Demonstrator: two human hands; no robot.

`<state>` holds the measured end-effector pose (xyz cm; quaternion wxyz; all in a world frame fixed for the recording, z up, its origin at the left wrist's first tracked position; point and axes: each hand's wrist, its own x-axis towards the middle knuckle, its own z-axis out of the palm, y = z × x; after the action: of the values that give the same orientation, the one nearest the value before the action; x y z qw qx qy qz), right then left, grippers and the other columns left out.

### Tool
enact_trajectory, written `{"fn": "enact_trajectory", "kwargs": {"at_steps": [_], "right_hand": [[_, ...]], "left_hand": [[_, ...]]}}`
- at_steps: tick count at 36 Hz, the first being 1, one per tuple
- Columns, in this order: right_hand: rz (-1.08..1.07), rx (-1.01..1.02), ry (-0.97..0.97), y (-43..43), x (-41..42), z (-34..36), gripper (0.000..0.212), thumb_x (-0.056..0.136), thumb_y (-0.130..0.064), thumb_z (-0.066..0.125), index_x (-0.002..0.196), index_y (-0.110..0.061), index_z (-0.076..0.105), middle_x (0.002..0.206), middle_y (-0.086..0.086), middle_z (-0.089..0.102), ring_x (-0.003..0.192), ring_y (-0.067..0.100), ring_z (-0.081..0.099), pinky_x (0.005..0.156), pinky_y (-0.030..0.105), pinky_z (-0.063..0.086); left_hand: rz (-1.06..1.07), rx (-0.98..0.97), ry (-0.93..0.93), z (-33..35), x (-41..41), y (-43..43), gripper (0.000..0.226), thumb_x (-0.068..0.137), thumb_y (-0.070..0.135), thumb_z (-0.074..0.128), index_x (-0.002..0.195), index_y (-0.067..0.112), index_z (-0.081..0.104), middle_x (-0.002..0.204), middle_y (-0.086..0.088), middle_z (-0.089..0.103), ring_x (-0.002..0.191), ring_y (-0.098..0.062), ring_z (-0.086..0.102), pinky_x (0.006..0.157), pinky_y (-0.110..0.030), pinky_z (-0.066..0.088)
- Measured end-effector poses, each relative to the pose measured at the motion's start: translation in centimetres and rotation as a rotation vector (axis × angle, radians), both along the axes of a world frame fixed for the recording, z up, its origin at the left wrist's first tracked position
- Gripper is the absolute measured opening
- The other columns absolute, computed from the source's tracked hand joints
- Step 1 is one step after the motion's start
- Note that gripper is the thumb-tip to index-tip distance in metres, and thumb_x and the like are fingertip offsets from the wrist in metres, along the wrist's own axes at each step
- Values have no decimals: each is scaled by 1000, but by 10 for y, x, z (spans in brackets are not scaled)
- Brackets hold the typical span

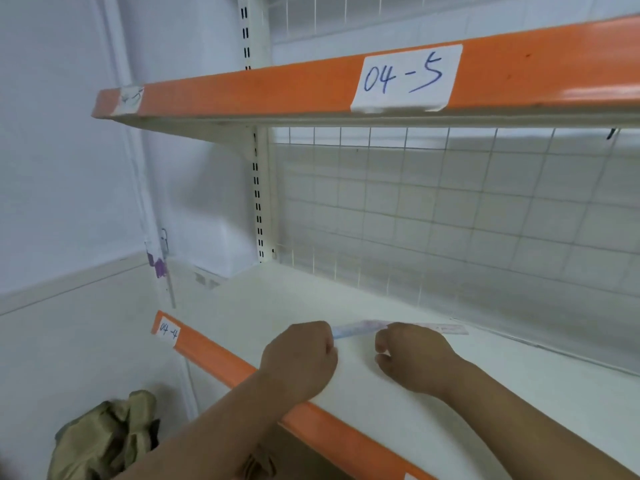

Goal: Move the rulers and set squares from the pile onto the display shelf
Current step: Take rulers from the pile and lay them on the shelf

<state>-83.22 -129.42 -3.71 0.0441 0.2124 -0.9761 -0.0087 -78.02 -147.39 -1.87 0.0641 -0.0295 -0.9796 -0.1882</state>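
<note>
Handling this ruler (pixel 360 330) should be easy on weight and awkward on grip. It looks like a thin, flat plastic strip: light, fairly stiff along its length, yet likely to flex. It lies flat on the smooth white shelf (pixel 485 393), so you get little edge to lift. I judge your best hold to be a pinch across the long edges near one end. You could also slide it toward the orange front edge until an end overhangs. Avoid bending it at the middle, since thin plastic can snap.

The ruler lies lengthwise, roughly midway between the front edge and the wire grid (pixel 450 209) at the back, well in from the left end.

Your left hand (pixel 299 356) is curled into a fist at the ruler's left end and seems to pinch it. Your right hand (pixel 414 358) has its fingers curled in front of the strip's middle. Whether it holds the ruler or merely rests there, I cannot tell.

Counting, you have one ruler for certain, though its bluish left part and pinkish right part may be two overlapping. No set squares and no pile are in view. Two shelves show, with two readable labels: "04-5" (pixel 407 77) on the upper shelf (pixel 242 88) and "04-4" (pixel 168 331) at the lower front-left corner. One olive bag (pixel 104 438) sits below.
</note>
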Motion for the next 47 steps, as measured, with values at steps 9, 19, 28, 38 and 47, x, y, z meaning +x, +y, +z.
{"fn": "enact_trajectory", "kwargs": {"at_steps": [9,19,28,38,47], "right_hand": [[-214,-59,-13,-4,-36,-9,31,89,-13,41,118,-15,52,116,5,47,111,25,46,79,33,43],[-356,57,-158,11,-56,-34,38,90,-16,36,126,-17,49,120,6,44,115,26,42,93,39,42],[-335,2,-187,22,-63,-38,54,92,-16,35,144,-19,26,138,3,40,123,28,39,100,38,38],[-346,-65,-159,36,-64,-32,17,87,-21,43,100,-25,52,105,4,45,113,27,46,92,35,44],[-483,-108,-180,50,-62,-32,26,92,-33,48,113,-18,55,118,6,56,110,25,51,89,29,41]], "left_hand": [[-83,-26,-17,0,-23,-17,21,96,31,42,102,20,58,99,1,64,90,-20,61,74,-29,48],[-96,-36,-35,-3,-34,-31,21,96,32,42,102,20,59,99,2,64,89,-20,61,75,-31,49],[-120,-52,-46,-8,-39,-29,20,97,32,41,101,21,58,98,2,64,83,-19,59,70,-28,46],[-120,-54,-68,-7,-37,-26,20,97,32,41,102,22,58,100,4,63,88,-18,60,71,-28,46],[-126,-57,-79,-8,-35,-26,21,96,31,41,103,22,58,100,4,63,89,-18,61,71,-28,46]]}}
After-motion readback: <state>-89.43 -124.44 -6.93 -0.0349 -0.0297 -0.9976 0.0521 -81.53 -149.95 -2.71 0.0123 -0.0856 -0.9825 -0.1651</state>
